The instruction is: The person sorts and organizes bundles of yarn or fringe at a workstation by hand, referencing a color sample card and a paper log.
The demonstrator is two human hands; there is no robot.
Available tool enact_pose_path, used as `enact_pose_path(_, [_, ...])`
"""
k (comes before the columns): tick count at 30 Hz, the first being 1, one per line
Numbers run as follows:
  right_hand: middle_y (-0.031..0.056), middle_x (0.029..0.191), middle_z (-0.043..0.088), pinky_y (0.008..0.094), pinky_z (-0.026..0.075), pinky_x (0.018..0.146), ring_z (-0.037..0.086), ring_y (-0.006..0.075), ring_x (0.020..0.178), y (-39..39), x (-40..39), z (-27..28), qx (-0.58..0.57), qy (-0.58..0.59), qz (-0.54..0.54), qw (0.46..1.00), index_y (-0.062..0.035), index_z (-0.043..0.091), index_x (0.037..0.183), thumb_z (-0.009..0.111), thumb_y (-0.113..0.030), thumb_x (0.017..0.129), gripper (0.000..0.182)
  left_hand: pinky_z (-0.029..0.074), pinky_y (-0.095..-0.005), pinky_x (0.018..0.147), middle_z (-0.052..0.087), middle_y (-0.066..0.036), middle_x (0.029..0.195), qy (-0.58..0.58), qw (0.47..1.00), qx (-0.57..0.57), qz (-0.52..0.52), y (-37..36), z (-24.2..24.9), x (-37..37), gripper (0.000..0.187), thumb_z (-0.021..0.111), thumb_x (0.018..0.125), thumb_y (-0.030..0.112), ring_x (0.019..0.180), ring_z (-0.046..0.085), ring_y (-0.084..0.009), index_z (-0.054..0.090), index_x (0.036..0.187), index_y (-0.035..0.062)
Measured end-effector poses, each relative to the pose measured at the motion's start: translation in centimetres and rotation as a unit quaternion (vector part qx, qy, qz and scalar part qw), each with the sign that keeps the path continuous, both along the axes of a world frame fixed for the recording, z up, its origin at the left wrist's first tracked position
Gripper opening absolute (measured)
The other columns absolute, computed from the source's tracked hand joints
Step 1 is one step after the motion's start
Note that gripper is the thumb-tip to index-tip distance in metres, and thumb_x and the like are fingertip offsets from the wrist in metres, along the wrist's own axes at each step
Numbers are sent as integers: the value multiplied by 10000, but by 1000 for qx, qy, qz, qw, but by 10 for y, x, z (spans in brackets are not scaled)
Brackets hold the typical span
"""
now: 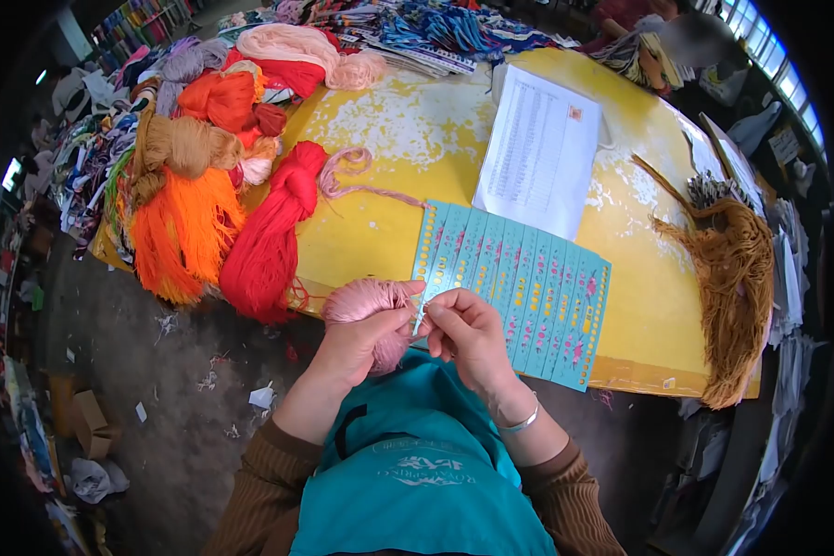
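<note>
My left hand is closed around a looped skein of pink thread at the table's front edge. Its thumb and forefinger reach the left edge of a row of overlapping teal cards, which carry printed flowers and lines of yellow-ringed holes. At that same edge my right hand pinches thumb and forefinger together, with fine pink strands at the fingertips. Exactly how the strands pass the card is too small to tell. A loose pink strand bundle runs from the upper left corner of the cards.
Red, orange and tan thread hanks lie on the left of the worn yellow table. Printed sheets rest beyond the cards. A brown hank hangs over the right side. Another person is at the far right.
</note>
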State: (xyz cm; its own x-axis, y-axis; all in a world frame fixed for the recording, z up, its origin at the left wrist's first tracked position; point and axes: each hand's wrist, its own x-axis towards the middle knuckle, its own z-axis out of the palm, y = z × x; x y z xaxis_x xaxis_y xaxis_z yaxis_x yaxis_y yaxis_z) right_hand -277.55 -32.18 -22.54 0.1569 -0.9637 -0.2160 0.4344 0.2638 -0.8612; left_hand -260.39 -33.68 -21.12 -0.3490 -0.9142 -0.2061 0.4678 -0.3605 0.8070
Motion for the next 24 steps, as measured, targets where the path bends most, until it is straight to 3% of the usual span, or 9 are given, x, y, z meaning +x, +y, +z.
enact_pose_path(9, [23,697,635,176,334,422,507,43,509,-13,-14,9,-59,167,154,972,-12,614,942,633,-170,939,160,493,-244,804,654,-73,1041,-62,997,-35,7,-1,-5,6,336,621,897,57,932,609,-123,609,1224,-20])
enact_pose_path(11, [21,684,608,183,324,409,477,57,479,-13,-17,15,37,55,188,980,-14,620,952,615,-179,948,165,491,-252,824,651,-79,1058,-79,996,-50,-2,-6,-12,16,330,616,906,84,955,606,-132,616,1222,-11])
enact_pose_path(12, [21,684,608,183,324,409,477,57,479,-13,-18,12,38,55,189,980,-14,620,952,615,-179,948,165,485,-283,866,647,-96,1107,-9,996,-30,-78,-13,-24,29,345,597,918,125,1016,601,-159,606,1233,-15])
enact_pose_path(13, [18,679,589,186,317,404,455,66,465,-13,-18,6,74,-113,141,981,-16,625,958,601,-182,954,168,479,-314,909,643,-114,1155,62,986,-10,-152,-16,-23,33,365,579,930,166,1077,595,-185,596,1245,-20])
enact_pose_path(14, [14,674,571,190,311,399,433,74,451,-14,-18,0,108,-277,89,951,-17,630,965,587,-186,960,174,479,-314,909,643,-114,1155,62,987,-8,-150,-13,-21,32,365,579,930,166,1077,595,-185,596,1245,-20])
enact_pose_path(15, [11,680,554,193,312,403,403,83,438,-15,-15,-5,117,-310,57,942,-20,633,966,566,-187,967,179,460,-346,951,617,-139,1218,109,987,33,-114,-9,-16,28,400,550,938,200,1136,574,-215,575,1264,-31])
enact_pose_path(17, [7,671,550,192,308,407,408,80,443,-15,-9,-8,91,-263,42,960,-19,629,959,569,-180,965,172,402,-416,1045,509,-186,1387,192,977,63,-69,-7,-9,14,496,493,948,249,1269,500,-274,497,1331,-67])
enact_pose_path(22, [-23,656,552,193,275,429,423,43,486,-8,19,-6,22,-32,9,999,-37,638,912,651,-69,903,35,386,-402,1062,480,-175,1418,169,982,15,-82,-7,-11,11,528,478,954,258,1273,493,-262,462,1364,-75])
enact_pose_path(24, [-19,683,575,196,272,434,418,34,491,-6,22,-8,22,-36,18,999,-42,639,878,675,-39,880,36,388,-394,1061,486,-172,1414,152,985,6,-86,-7,-13,10,531,478,955,256,1268,495,-256,457,1365,-82])
